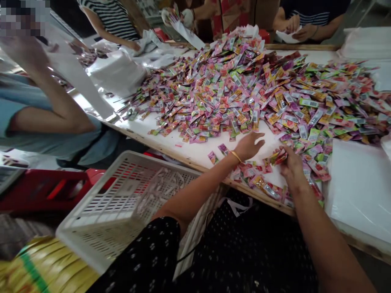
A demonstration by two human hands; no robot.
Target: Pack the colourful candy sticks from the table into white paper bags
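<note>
- Pink and red printed packets (277,156), a small bunch of them, are pinched between the thumb and fingers of the right hand (292,169), low over the near part of the bench (195,151).
- The left hand (249,145) faces it with fingers spread apart and nothing visible in its grasp; a yellow bracelet (236,156) circles that wrist.
- Below and between both hands, loose packets (262,183) lie scattered along the wooden edge, and two purple ones lie just beside the left forearm.
- Beyond the hands rises a broad pile (220,93) of similar packets in pink, purple, green and orange, spreading far to the right.
- To the right of the right hand lies a stack of translucent white sheets or bags (360,187).
- Under the left arm stands a white plastic basket (91,244), with a yellow sack (51,264) near its lower left.
- Across the bench, one co-worker's gloved hands (187,18) hold packets; another's hands hold a white bag (288,37).
- At left sits a person in blue (49,130).
</note>
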